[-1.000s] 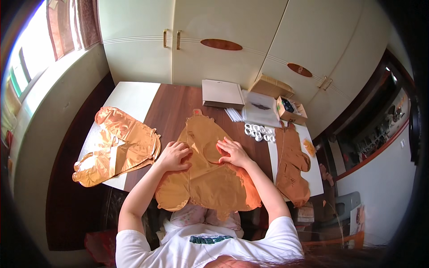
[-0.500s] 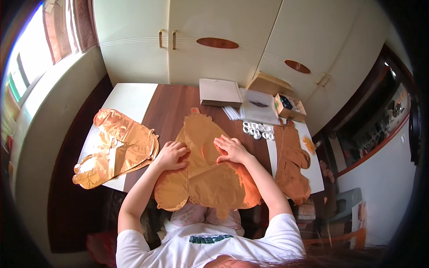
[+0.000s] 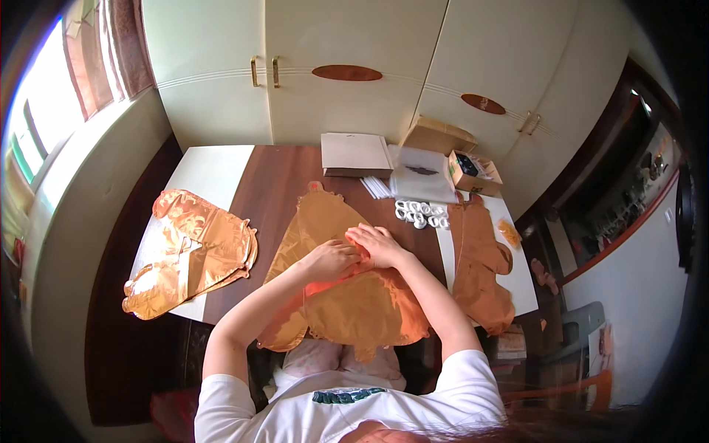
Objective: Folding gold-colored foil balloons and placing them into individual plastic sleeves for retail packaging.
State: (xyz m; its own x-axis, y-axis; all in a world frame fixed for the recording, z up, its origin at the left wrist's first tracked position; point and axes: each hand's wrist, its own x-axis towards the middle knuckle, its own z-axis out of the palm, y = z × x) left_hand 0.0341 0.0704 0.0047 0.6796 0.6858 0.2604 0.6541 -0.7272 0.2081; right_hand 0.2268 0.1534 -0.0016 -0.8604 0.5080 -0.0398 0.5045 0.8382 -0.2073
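A flat, uninflated gold foil balloon (image 3: pixel 369 306) lies in front of me, its lower edge hanging over the near side of the table. My left hand (image 3: pixel 332 260) rests palm down on its middle, fingers stretched toward the right. Close beside it, my right hand (image 3: pixel 375 246) lies on the foil with its fingers pointing up and left. The two hands nearly meet, and the foil between them shows an orange reflection. The fingertips are partly hidden, but neither hand visibly grips anything.
More flat gold foil balloons (image 3: pixel 196 247) lie at the left; brown-gold foil pieces (image 3: pixel 478 273) lie at the right. Farther back are white rings (image 3: pixel 422 214), white straws (image 3: pixel 377 187), clear plastic bags (image 3: pixel 422 174), a pale flat box (image 3: pixel 356 155) and a small open box (image 3: pixel 476 173). Cabinets (image 3: pixel 347 111) stand behind.
My left hand has slid right across the foil, from the balloon's left side to beside my right hand. My right hand has shifted only slightly. The view has tilted a little.
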